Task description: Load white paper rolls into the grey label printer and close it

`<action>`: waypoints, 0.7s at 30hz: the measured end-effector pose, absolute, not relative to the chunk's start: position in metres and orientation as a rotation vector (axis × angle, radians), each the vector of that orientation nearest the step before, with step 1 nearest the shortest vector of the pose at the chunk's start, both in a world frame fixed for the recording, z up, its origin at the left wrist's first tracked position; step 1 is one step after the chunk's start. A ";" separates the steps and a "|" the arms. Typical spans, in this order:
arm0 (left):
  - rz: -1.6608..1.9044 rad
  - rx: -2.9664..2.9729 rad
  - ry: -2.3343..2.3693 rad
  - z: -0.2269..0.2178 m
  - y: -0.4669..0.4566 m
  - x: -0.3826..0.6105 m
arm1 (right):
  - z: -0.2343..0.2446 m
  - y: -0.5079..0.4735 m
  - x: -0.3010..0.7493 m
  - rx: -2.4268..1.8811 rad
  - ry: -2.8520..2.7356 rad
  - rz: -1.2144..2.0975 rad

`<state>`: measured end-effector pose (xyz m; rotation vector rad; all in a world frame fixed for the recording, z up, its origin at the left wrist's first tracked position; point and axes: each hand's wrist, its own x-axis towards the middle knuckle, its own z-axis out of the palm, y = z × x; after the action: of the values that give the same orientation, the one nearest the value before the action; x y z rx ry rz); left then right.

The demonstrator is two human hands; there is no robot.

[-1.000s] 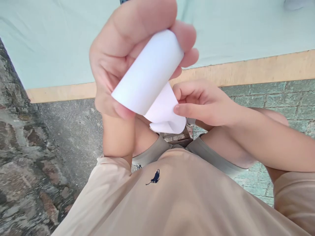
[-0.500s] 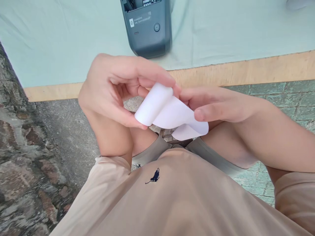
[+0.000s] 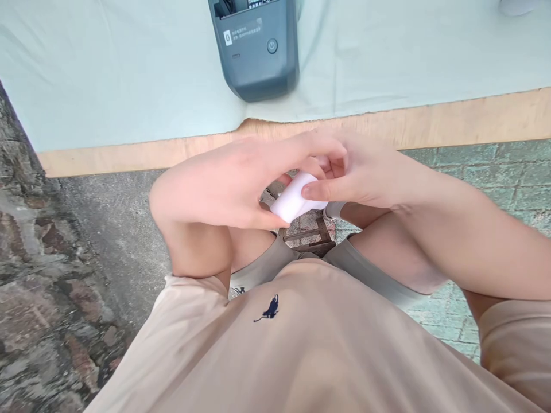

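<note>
A small white paper roll (image 3: 289,201) is held between both hands above my lap, just in front of the table's edge. My left hand (image 3: 232,183) grips it by the ends, thumb at the lower end and fingers over the far side. From the right, my right hand (image 3: 361,169) presses its thumb on the paper's side, its fingers curled behind and partly hidden. Only a short bit of loose paper shows under that thumb. Beyond the hands, a dark blue-grey label printer (image 3: 260,63) with a power button lies on the table, its top compartment open at the frame's edge.
A pale green cloth (image 3: 129,69) covers the table, whose bare wooden edge (image 3: 451,123) runs across in front of me. A whitish object (image 3: 516,6) is cut off at the top right. Below are my knees, a wooden stool part (image 3: 316,246) and a stone wall (image 3: 38,298) at left.
The long loose strip of paper has been wound in against the roll. Both hands have drawn closer together, the roll shifting slightly right and the right hand closing around it.
</note>
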<state>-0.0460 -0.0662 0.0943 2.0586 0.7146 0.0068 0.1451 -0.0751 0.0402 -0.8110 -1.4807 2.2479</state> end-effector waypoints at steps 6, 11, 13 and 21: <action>0.430 1.888 0.605 0.082 -0.062 -0.045 | 0.046 -0.072 0.151 -0.889 -1.307 2.223; 0.939 1.716 1.025 0.065 -0.064 -0.030 | 0.059 -0.071 0.153 -0.939 -1.232 1.623; 1.061 1.669 1.001 0.060 -0.064 -0.024 | 0.061 -0.070 0.153 -0.982 -1.278 1.437; 1.047 1.615 0.920 0.048 -0.053 -0.017 | 0.055 -0.061 0.155 -1.027 -1.355 1.303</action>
<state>-0.0173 -0.0532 0.0482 1.6153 0.9199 1.0469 0.1549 -0.0609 0.0551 -1.0273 -1.3550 1.3031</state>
